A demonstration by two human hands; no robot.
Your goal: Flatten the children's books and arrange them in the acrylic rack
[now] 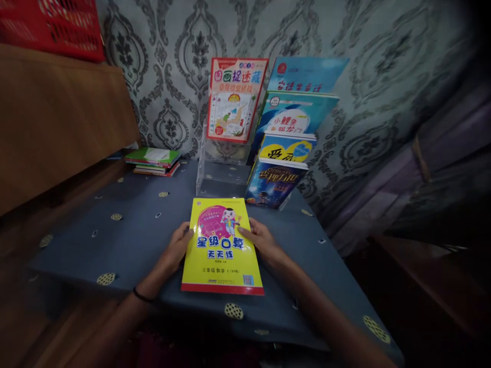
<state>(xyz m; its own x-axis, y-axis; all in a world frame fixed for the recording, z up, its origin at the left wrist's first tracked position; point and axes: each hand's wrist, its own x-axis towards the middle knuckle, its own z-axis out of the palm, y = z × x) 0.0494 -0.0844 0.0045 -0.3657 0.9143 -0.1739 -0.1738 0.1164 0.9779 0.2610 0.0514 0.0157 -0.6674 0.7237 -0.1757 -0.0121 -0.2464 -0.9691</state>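
Observation:
A yellow workbook (222, 260) with a red strip along its lower edge faces me, cover up, over the near part of the table. My left hand (180, 244) grips its left edge, and my right hand (261, 239) grips the right edge with the thumb on the cover. The fingers beneath the workbook are hidden. Just beyond it stands a clear acrylic book rack (201, 163). On the rack's left side leans a red-bordered picture book (236, 102); the right side carries several books in steps, with a dark blue book (276, 184) in front.
A small stack of books (153, 159) lies at the table's back left, beside a wooden cabinet (65, 122) with a red plastic basket (53, 28) on top. Patterned wallpaper (169, 76) rises behind the cloth-covered table (138, 240). A pale curtain (395, 168) hangs at the right.

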